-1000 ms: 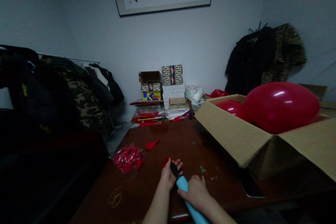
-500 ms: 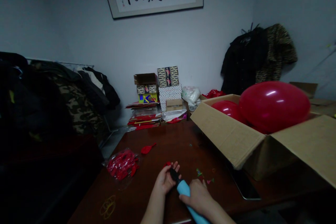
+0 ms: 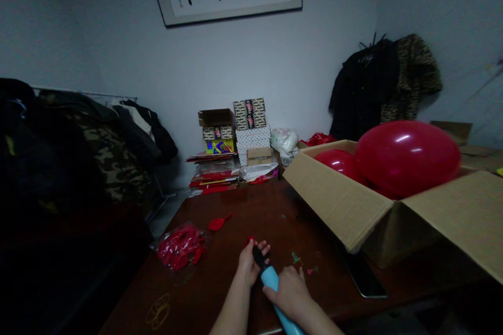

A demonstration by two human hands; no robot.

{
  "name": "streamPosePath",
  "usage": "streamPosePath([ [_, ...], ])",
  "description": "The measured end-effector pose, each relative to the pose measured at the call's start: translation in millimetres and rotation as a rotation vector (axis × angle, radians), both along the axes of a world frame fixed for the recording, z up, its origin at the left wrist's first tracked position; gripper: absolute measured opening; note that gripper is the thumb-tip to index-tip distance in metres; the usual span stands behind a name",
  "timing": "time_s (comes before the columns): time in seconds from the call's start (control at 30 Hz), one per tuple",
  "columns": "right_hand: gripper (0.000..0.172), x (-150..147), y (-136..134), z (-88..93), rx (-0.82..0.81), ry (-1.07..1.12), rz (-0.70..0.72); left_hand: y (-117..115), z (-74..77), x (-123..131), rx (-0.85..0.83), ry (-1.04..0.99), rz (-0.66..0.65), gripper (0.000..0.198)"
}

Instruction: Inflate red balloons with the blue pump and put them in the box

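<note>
My left hand (image 3: 249,264) is curled around the black nozzle (image 3: 258,257) of a light blue hand balloon pump (image 3: 270,278). A scrap of uninflated red balloon (image 3: 250,241) shows just beyond my left fingers, and its fit on the nozzle is hidden. My right hand (image 3: 286,291) grips the pump's blue barrel, whose lower end (image 3: 288,324) runs off the bottom of the view. Both hands are over a dark reddish-brown wooden table (image 3: 251,214).
A cardboard box (image 3: 338,193) at right holds inflated red balloons (image 3: 406,158). A plastic bag of red balloons (image 3: 181,247), a loose red balloon (image 3: 218,222), rubber bands (image 3: 157,311) and a tablet or phone (image 3: 361,275) lie on the table. Stacked boxes and papers stand at the back.
My hands and the pump stay in nearly the same grip. The whole scene shifts slightly left and up in view as my head moves.
</note>
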State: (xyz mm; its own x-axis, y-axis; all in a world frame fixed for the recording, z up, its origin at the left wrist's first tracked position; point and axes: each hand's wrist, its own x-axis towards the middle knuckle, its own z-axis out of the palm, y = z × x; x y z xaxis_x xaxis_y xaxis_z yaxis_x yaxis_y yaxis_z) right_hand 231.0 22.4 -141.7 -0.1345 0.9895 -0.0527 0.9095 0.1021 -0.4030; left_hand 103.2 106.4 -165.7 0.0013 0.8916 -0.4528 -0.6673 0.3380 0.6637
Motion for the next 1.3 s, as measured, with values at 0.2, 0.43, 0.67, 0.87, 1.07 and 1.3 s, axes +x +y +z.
streamPosePath([
  [0.2,0.064,-5.0,-0.6,15.5,0.053,0.033,-0.018,21.6,26.0,-6.9,0.076,0.137,0.193,0.019],
  [0.43,0.060,15.5,-30.8,45.7,-0.072,0.195,0.062,50.0,52.2,-33.4,0.107,0.063,0.280,0.019],
  [0.67,0.051,37.4,-43.2,40.0,-0.235,0.302,0.122,45.6,28.3,-28.8,0.009,-0.043,0.252,0.019],
  [0.87,0.050,21.3,-26.7,13.8,-0.224,0.190,0.022,18.2,-15.1,-10.6,-0.041,-0.099,0.209,0.018],
  [1.07,0.058,-20.3,1.3,-3.8,-0.070,0.034,-0.056,8.3,-40.4,-11.1,0.015,-0.150,0.143,0.018],
  [1.3,0.050,-33.3,-6.1,-24.0,0.070,-0.060,-0.023,9.5,-46.5,-11.3,0.090,-0.116,0.131,0.024],
])
